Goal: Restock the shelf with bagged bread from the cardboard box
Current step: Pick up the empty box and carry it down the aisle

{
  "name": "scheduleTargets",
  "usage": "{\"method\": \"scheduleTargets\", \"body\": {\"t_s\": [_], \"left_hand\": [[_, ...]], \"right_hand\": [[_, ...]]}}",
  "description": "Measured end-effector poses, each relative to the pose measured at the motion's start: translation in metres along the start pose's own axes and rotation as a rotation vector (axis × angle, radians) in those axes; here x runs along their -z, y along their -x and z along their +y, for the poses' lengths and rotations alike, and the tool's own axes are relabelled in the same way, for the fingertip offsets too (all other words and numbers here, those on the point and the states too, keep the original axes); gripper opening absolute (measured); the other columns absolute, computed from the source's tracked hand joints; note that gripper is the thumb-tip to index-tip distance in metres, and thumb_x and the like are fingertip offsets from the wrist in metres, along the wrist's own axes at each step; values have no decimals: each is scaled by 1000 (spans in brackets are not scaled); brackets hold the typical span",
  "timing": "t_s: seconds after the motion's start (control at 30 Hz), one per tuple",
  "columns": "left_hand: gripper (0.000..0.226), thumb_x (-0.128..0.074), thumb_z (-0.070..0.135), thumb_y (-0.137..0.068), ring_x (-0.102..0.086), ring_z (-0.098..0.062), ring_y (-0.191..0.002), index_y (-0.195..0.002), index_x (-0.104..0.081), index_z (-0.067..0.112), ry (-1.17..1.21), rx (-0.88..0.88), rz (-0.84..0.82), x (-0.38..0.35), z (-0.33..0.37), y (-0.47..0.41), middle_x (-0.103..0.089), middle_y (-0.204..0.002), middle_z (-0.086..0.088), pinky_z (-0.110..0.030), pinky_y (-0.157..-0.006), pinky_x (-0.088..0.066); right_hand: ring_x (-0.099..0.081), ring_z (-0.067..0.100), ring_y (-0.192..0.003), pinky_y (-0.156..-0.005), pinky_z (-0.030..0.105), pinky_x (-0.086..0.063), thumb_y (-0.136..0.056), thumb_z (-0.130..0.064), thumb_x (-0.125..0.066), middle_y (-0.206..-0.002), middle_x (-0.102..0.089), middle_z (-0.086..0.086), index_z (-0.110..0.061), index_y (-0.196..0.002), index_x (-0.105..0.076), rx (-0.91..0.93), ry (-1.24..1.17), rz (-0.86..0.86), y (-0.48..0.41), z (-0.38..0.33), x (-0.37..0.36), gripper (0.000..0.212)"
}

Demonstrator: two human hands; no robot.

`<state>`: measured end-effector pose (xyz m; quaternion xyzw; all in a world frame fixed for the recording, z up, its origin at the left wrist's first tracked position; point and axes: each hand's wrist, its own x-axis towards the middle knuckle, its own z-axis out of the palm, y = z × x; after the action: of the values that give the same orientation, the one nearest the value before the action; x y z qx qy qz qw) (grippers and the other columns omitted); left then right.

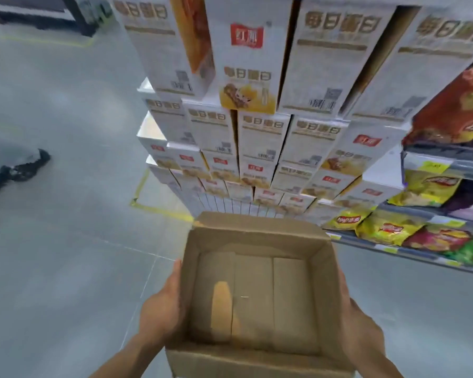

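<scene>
An open brown cardboard box (322, 268) is held up in front of me, its flaps open and its inside showing only bare cardboard bottom; no bagged bread is visible in it. My left hand (163, 304) presses flat against the box's left wall, fingers straight and pointing forward. My right hand (362, 328) lies against the right wall, mostly hidden behind the box edge. The shelf (432, 156) with bagged snacks stands at the right.
A tall stack of white product cartons (257, 126) rises directly ahead of the box. Yellow, red and green snack bags (388, 227) lie on the lower shelf at right. Another person's dark shoe (25, 167) is on the grey floor at far left. Yellow floor tape (159, 211) marks the stack's base.
</scene>
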<state>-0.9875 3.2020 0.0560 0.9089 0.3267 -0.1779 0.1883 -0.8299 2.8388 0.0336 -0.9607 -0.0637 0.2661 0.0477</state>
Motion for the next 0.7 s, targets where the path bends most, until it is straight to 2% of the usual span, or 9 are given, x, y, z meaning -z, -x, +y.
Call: {"method": "scheduleTargets", "body": {"t_s": [0.1, 0.2, 0.33, 0.43, 0.5, 0.6, 0.7], "left_hand": [[82, -40, 41, -96, -69, -33, -101, -155, 16, 41, -32, -12, -30, -44, -10, -31, -64, -134, -4, -42, -84, -53], [85, -42, 33, -96, -68, -34, -104, -157, 17, 36, -82, -5, -59, -93, -21, -60, -58, -143, -6, -41, -85, -52], [86, -45, 31, -96, -68, -30, -99, -157, 16, 35, -109, -23, -58, -151, -30, -94, -61, -136, -7, -41, -86, -54], [90, -48, 32, -94, -68, -32, -102, -157, 17, 35, -137, -27, -64, -195, -43, -124, -61, -135, -7, -43, -87, -53], [95, -49, 29, -89, -69, -34, -95, -155, 18, 40, -137, -18, -59, -228, -55, -147, -66, -126, -7, -42, -81, -53], [97, -49, 27, -86, -69, -36, -88, -153, 18, 47, -74, -15, -52, -270, -68, -180, -71, -113, -7, -39, -77, -54], [98, -51, 22, -85, -69, -36, -86, -157, 12, 41, -87, -40, -12, -302, -74, -209, -69, -118, -5, -39, -76, -54]], "right_hand": [[-59, 17, -77, -72, 33, -51, -94, -20, -43, -122, -58, -10, -43, -138, 46, -9, 64, -37, -22, 1, -46, 101], [-56, 15, -70, -64, 31, -50, -91, -17, -44, -115, -60, -10, -39, -138, 47, -36, 97, -57, -47, 7, -99, 105], [-56, 12, -69, -66, 31, -54, -90, -17, -46, -103, -56, -10, -39, -140, 45, -54, 59, -55, -80, 17, -166, 106], [-55, 11, -66, -60, 28, -49, -91, -17, -47, -109, -58, -9, -35, -143, 43, -79, 69, -63, -105, 21, -211, 105], [-49, 10, -63, -61, 27, -50, -92, -17, -47, -109, -56, -8, -31, -143, 44, -68, 110, -69, -124, 24, -242, 106], [-43, 8, -56, -58, 26, -46, -89, -11, -46, -98, -50, -9, -30, -142, 45, -108, 112, -60, -153, 23, -277, 107], [-37, 6, -53, -56, 26, -40, -90, -10, -45, -96, -46, -9, -31, -138, 49, -126, 105, -23, -178, 23, -303, 108]]}}
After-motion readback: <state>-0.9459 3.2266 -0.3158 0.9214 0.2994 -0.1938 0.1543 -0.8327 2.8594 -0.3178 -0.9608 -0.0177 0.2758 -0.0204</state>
